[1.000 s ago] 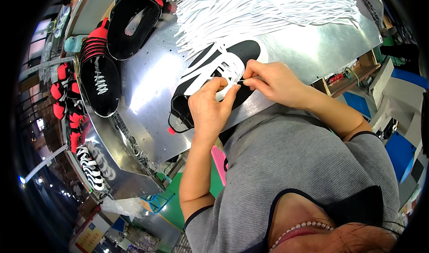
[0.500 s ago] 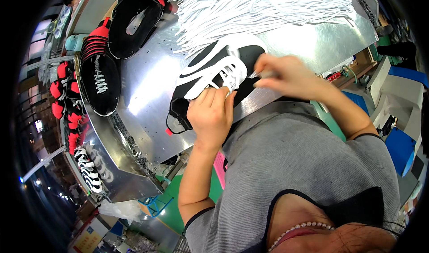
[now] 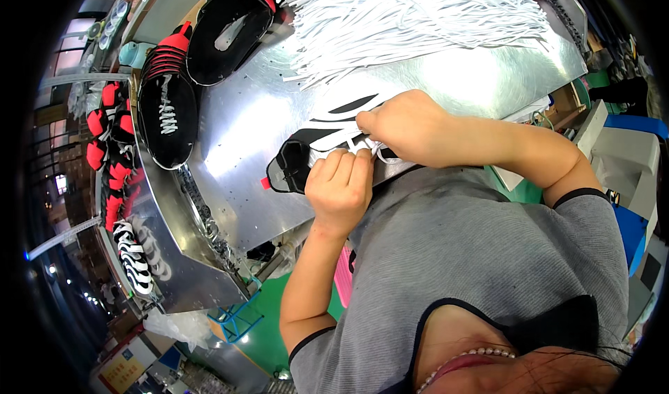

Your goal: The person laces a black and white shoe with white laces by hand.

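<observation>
A black-and-white shoe (image 3: 293,158) lies on its side across the metal table's near edge, its collar to the left with a small red tab. White laces (image 3: 364,142) run through its eyelets between my hands. My left hand (image 3: 339,185) is closed, knuckles up, gripping the near side of the shoe beside the lacing. Over the toe end, my right hand (image 3: 408,129) is closed, its fingertips curled down at the lacing. What those fingertips pinch is hidden beneath the hand.
A heap of loose white shoelaces (image 3: 418,18) covers the table's far side. Black shoe parts with red tabs (image 3: 167,119) stand along the left edge. Beyond them are several red-and-black pieces (image 3: 115,171) and a white-laced shoe (image 3: 132,261). A blue stool (image 3: 237,321) stands below on the floor.
My right hand has moved left, from beside the shoe's toe to over its lacing. The shoe has tilted, its near side turned more out of sight. The left hand keeps its grip.
</observation>
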Motion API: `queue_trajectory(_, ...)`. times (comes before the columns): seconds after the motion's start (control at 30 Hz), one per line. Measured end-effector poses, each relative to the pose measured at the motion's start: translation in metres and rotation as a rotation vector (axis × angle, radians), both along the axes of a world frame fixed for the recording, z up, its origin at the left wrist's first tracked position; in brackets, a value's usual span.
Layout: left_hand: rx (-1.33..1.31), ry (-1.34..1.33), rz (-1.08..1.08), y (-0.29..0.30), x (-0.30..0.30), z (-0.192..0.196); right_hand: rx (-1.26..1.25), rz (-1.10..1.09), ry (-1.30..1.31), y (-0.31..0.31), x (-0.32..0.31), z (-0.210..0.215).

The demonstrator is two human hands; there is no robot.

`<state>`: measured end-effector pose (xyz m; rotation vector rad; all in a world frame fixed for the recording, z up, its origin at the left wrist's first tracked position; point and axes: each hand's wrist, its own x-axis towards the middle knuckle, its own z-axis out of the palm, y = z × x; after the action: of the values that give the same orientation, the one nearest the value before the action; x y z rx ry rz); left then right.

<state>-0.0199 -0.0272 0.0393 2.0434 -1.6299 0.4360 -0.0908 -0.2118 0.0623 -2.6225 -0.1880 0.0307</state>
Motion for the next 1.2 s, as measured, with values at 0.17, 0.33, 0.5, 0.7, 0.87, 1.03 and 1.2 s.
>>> queue_trajectory(0.17, -0.022, 0.053, -0.025, 0.003, 0.002, 0.0, 0.379, -0.083, 0.198, -0.01, 0.014, 0.006)
queue_trajectory(0.33, -0.056, 0.109, -0.049, 0.0, 0.004, -0.002, 0.48, -0.16, 0.223, -0.007, 0.015, 0.009)
queue_trajectory(0.5, -0.003, 0.179, -0.093, -0.005, -0.001, 0.005, 1.113, -0.239, -0.02, -0.033, 0.027, 0.014)
queue_trajectory(0.7, -0.022, 0.213, -0.098, -0.006, 0.003, 0.004, 1.277, -0.311, -0.692, -0.138, 0.003, 0.139)
queue_trajectory(0.87, 0.051, 0.21, -0.101, -0.008, 0.011, 0.006, 1.027, -0.482, -0.235, -0.058, -0.002, 0.049)
queue_trajectory(1.03, 0.093, 0.232, -0.101, -0.004, 0.011, 0.004, 0.993, -0.58, -0.475, -0.142, -0.009, 0.022)
queue_trajectory(1.2, 0.129, 0.254, -0.112, -0.009, 0.012, 0.01, 1.295, -0.644, -0.729, -0.182, -0.018, 0.076)
